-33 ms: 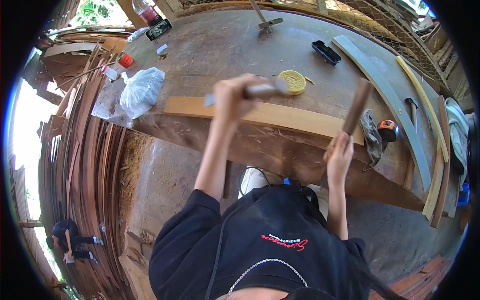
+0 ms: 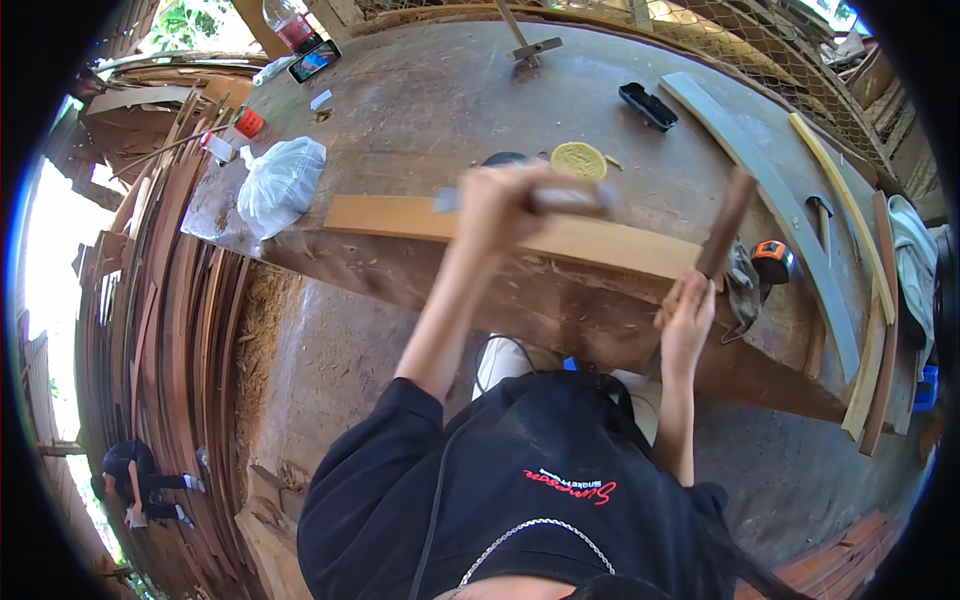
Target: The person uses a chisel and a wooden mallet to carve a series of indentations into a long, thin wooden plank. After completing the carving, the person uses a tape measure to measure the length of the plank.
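Note:
My left hand [image 2: 495,210] is closed round a chisel-like tool [image 2: 570,198], blurred by motion. Its pale flat blade sticks out to the left and its brown handle to the right, above a long light-brown board [image 2: 610,243] along the table's near edge. My right hand [image 2: 687,310] grips a dark wooden stick [image 2: 725,225], which rises above the board's right end. Behind my left hand lie a yellow round block [image 2: 580,160] and a dark round object [image 2: 503,159], partly hidden.
On the table [image 2: 420,110] are a tied plastic bag [image 2: 280,185], a black tray [image 2: 648,106], a wooden marking gauge [image 2: 535,50], a tape measure [image 2: 772,262], a hammer [image 2: 822,215] and a long grey strip [image 2: 770,190]. Left, a person [image 2: 140,480] is near stacked planks [image 2: 165,330].
My left hand has moved right and slightly down with the tool, uncovering part of the dark round object. My right hand and the stick have shifted slightly right. The phone's screen picture differs.

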